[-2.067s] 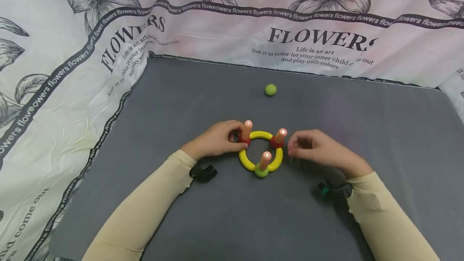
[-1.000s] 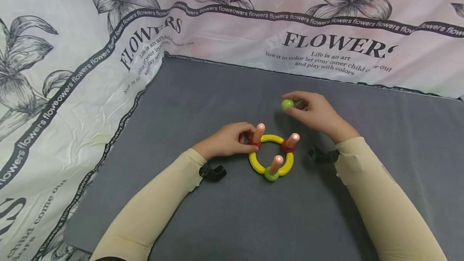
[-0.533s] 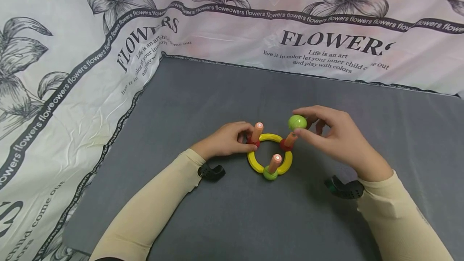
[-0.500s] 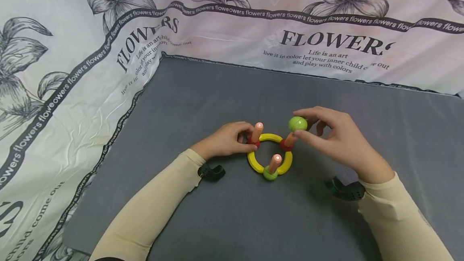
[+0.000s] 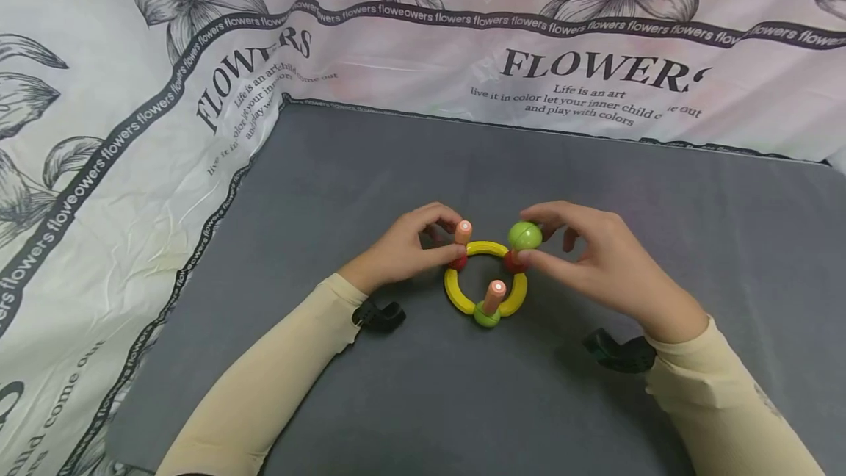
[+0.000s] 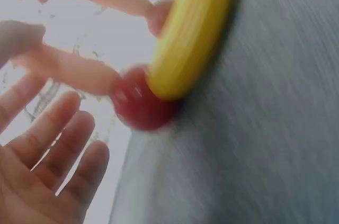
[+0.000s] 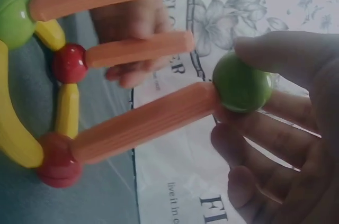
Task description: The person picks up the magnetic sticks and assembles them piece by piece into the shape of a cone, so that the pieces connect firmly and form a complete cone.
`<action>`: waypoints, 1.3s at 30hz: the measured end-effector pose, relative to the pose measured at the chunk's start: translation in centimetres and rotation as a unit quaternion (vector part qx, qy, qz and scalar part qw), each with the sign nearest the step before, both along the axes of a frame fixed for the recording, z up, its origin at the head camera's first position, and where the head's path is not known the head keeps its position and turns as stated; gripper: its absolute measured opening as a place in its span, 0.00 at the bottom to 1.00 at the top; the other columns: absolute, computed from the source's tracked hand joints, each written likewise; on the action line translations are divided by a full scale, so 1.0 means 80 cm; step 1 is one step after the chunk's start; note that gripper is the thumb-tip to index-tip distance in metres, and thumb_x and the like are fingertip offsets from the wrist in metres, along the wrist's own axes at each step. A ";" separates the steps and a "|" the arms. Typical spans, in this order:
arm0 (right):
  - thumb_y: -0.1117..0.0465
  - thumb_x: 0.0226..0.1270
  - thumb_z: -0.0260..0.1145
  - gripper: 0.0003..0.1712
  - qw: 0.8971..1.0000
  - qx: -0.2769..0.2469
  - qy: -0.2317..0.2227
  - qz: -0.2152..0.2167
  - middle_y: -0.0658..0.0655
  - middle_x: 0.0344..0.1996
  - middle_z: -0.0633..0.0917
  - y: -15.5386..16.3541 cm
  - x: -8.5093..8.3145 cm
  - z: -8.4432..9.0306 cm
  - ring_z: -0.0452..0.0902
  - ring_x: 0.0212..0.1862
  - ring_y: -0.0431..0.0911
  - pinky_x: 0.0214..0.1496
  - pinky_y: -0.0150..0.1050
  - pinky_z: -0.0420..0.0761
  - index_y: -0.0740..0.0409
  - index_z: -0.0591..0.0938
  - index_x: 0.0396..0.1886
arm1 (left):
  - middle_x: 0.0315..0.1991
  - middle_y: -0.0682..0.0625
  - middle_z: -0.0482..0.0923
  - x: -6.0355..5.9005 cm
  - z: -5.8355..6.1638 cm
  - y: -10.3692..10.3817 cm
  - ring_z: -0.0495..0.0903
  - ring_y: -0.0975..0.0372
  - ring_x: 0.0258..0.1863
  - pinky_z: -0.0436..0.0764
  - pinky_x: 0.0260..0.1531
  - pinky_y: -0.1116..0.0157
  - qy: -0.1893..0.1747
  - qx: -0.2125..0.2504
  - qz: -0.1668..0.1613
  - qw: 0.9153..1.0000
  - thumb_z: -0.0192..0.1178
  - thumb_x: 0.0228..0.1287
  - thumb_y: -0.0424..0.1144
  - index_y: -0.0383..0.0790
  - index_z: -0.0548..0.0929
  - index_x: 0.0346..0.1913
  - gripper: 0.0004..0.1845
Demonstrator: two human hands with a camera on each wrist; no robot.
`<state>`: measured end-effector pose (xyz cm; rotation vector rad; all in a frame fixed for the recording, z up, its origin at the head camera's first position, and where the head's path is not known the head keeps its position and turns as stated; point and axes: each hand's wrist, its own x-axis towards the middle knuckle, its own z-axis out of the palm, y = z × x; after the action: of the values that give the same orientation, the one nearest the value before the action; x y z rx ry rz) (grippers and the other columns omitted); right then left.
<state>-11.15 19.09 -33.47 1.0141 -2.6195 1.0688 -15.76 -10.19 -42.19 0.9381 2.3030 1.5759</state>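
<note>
A: The right hand (image 5: 595, 263) is seen right of centre in the head view, with a green ball (image 5: 525, 236) pinched between thumb and fingertips. The ball is set against the top end of an orange stick (image 7: 145, 121); in the right wrist view the two are shown touching.

B: And the left hand (image 5: 403, 248)?

A: It is found just left of centre, fingers curled, with the left orange stick (image 5: 462, 235) pinched near its tip. In the left wrist view the remaining fingers (image 6: 58, 144) are seen spread and relaxed beside a red ball (image 6: 139, 105).

B: How is the structure laid out?

A: A yellow ring (image 5: 463, 298) lies flat on the grey table (image 5: 396, 388) at the centre of the frame. Three balls are set into the ring: two red ones toward the upper part and a lower green ball (image 5: 486, 316) at the bottom. One orange stick rises from each ball.

B: Which way are the sticks pointed?

A: Their long axes are held roughly upright, rising from the ring. The front stick (image 5: 493, 295) is tilted slightly to the upper right of the frame. The capped stick is mostly hidden by the ball in the head view.

B: Anything else around?

A: A flower-printed cloth (image 5: 132, 131) is draped across the top and left of the frame.
</note>
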 end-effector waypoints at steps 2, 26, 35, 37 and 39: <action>0.67 0.57 0.82 0.27 1.000 -0.016 -0.009 0.000 0.43 0.46 0.89 -0.005 0.000 -0.003 0.79 0.46 0.36 0.43 0.30 0.75 0.52 0.87 0.57 | 0.52 0.53 0.82 0.006 0.006 0.001 0.79 0.61 0.52 0.81 0.53 0.59 0.016 0.018 0.007 1.000 0.71 0.70 0.38 0.44 0.85 0.55 0.13; 0.72 0.66 0.74 0.25 0.997 -0.073 -0.028 0.025 0.48 0.50 0.90 -0.020 0.002 -0.025 0.85 0.45 0.39 0.48 0.30 0.80 0.55 0.85 0.62 | 0.23 0.58 0.79 0.057 0.057 0.031 0.74 0.69 0.23 0.68 0.24 0.72 0.298 -0.097 -0.037 0.949 0.75 0.64 0.51 0.48 0.83 0.26 0.16; 0.70 0.66 0.75 0.22 0.997 -0.069 -0.030 0.030 0.49 0.51 0.90 -0.022 0.004 -0.025 0.83 0.47 0.39 0.47 0.31 0.80 0.55 0.87 0.60 | 0.15 0.62 0.66 0.069 0.046 0.046 0.63 0.72 0.14 0.61 0.15 0.72 0.204 -0.176 0.024 0.963 0.67 0.74 0.50 0.53 0.83 0.25 0.16; 0.70 0.66 0.75 0.22 0.997 -0.068 -0.031 0.033 0.49 0.51 0.89 -0.022 0.004 -0.025 0.82 0.47 0.39 0.46 0.31 0.80 0.54 0.87 0.59 | 0.15 0.63 0.66 0.069 0.045 0.046 0.62 0.72 0.14 0.61 0.15 0.72 0.193 -0.169 0.032 0.966 0.66 0.74 0.49 0.53 0.84 0.27 0.15; 0.70 0.66 0.75 0.23 0.997 -0.069 -0.033 0.032 0.47 0.51 0.89 -0.022 0.003 -0.025 0.82 0.47 0.39 0.47 0.31 0.79 0.53 0.87 0.59 | 0.15 0.63 0.66 0.068 0.044 0.047 0.63 0.72 0.14 0.62 0.15 0.72 0.193 -0.166 0.034 0.966 0.66 0.74 0.49 0.54 0.86 0.28 0.14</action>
<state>-10.88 17.30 -35.44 1.0551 -2.5361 1.2997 -10.28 -6.47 -38.65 1.1662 2.7710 1.0429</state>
